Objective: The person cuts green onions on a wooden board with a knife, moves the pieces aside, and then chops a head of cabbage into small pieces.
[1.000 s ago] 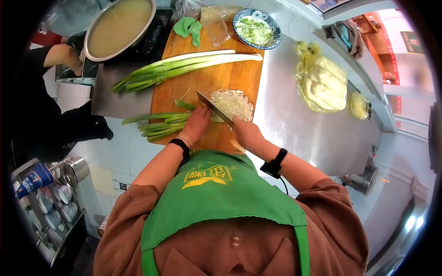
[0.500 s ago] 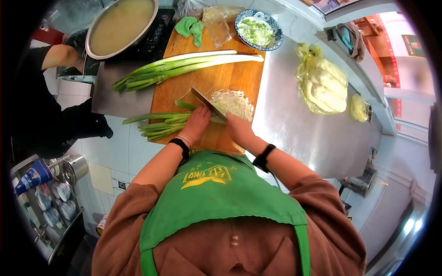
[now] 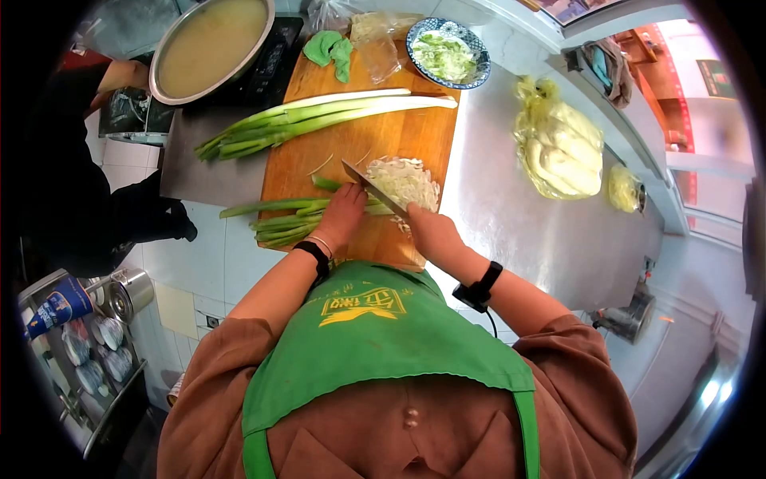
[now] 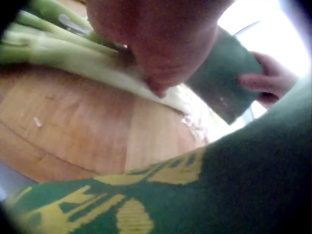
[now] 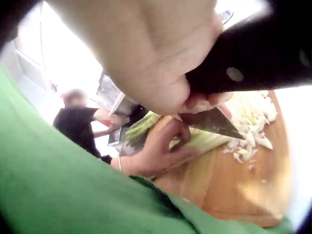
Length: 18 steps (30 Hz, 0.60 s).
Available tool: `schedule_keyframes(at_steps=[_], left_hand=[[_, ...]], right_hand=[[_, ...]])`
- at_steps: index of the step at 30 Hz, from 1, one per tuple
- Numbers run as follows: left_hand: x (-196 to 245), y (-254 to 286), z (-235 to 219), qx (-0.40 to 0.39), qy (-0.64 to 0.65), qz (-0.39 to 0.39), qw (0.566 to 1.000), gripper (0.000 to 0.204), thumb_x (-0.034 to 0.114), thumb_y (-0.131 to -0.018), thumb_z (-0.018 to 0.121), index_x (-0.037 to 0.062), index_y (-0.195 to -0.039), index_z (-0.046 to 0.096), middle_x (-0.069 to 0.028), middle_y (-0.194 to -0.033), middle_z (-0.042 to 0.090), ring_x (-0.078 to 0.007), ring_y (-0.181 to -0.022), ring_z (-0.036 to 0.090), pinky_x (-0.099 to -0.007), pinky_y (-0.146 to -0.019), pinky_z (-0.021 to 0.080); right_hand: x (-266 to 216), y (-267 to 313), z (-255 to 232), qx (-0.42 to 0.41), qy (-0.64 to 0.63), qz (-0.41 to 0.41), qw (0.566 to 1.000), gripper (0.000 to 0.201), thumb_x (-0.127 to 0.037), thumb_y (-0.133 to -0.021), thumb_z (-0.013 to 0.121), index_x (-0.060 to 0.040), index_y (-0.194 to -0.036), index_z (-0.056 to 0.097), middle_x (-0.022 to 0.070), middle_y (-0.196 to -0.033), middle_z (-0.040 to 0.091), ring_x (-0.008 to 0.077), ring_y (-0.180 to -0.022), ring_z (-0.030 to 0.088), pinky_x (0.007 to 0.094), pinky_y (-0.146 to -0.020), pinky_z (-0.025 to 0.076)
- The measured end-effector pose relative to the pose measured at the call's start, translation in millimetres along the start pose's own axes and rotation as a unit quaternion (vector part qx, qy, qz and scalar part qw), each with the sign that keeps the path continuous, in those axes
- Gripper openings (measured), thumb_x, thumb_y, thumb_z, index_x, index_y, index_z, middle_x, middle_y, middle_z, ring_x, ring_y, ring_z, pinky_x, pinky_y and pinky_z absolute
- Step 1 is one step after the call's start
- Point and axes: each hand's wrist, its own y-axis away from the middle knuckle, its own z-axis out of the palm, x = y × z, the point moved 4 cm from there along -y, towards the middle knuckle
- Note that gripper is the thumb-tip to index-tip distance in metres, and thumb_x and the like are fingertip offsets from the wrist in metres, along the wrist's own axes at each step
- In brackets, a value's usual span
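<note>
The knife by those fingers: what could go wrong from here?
The knife is close beside the left hand, so a slip might nick a finger. The green onions under that hand could roll mid-cut. Chopped pieces near the cutting board's edge may spill off.

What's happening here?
A person in a green apron is cutting green onions on a wooden board. Their left hand holds the stalks down; their right hand grips the knife. A cut pile lies beside the blade. Another bunch lies uncut farther back, and a bowl of chopped greens sits behind it. Someone in black stands at the left.
</note>
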Motion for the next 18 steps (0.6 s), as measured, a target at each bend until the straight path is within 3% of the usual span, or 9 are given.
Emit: schedule_keyframes(at_steps=[3,6,10,12,15,18], left_hand=[[0,1,4,0.017,-0.017,0.021,0.999,0.043,0.014,-0.076,0.075,-0.0009,-0.114,0.060,-0.0197,-0.122,0.058,-0.0378,-0.115,0.053,-0.0452,-0.103,0.046],[1,-2,0,0.019,-0.030,0.019,0.999,0.035,0.014,-0.077,0.072,0.0003,-0.108,0.062,-0.0171,-0.119,0.060,-0.0350,-0.112,0.055,-0.0437,-0.100,0.048],[-3,1,7,0.000,-0.004,0.010,1.000,0.041,0.011,-0.075,0.077,-0.0004,-0.111,0.059,-0.0188,-0.122,0.058,-0.0383,-0.115,0.053,-0.0454,-0.102,0.046],[-4,3,8,0.015,-0.002,0.022,1.000,0.042,0.011,-0.075,0.077,-0.0003,-0.111,0.059,-0.0188,-0.121,0.058,-0.0383,-0.114,0.054,-0.0453,-0.101,0.047],[-2,4,7,0.033,0.002,0.031,0.999,0.041,0.012,-0.075,0.077,0.0000,-0.111,0.059,-0.0188,-0.119,0.058,-0.0382,-0.113,0.054,-0.0454,-0.101,0.047],[0,3,5,0.024,0.003,0.020,1.000,0.040,0.012,-0.076,0.077,0.0005,-0.110,0.059,-0.0189,-0.119,0.057,-0.0382,-0.113,0.054,-0.0457,-0.101,0.047]], right_hand=[[11,-10,34,0.096,-0.015,-0.075,0.992,0.010,-0.005,-0.094,0.051,-0.0035,-0.103,0.049,0.0223,-0.085,0.067,0.0474,-0.079,0.065,0.0541,-0.070,0.051],[8,-44,34,0.090,-0.002,-0.059,0.994,0.008,-0.012,-0.099,0.052,-0.0054,-0.102,0.049,0.0227,-0.087,0.066,0.0465,-0.082,0.064,0.0534,-0.069,0.052],[-2,-34,5,0.089,-0.026,-0.059,0.994,0.008,-0.012,-0.099,0.052,-0.0047,-0.101,0.049,0.0240,-0.088,0.066,0.0473,-0.082,0.064,0.0536,-0.070,0.052],[-11,-12,-7,0.019,-0.014,-0.005,1.000,0.010,-0.014,-0.100,0.053,-0.0050,-0.102,0.050,0.0241,-0.088,0.066,0.0472,-0.082,0.064,0.0536,-0.070,0.052],[4,-4,22,0.038,-0.035,-0.012,0.999,0.014,-0.017,-0.100,0.056,-0.0051,-0.103,0.050,0.0243,-0.087,0.066,0.0478,-0.082,0.064,0.0538,-0.070,0.051],[7,-35,40,0.068,-0.017,-0.031,0.997,0.015,-0.017,-0.100,0.057,-0.0048,-0.103,0.049,0.0247,-0.087,0.066,0.0482,-0.083,0.064,0.0534,-0.070,0.052]])
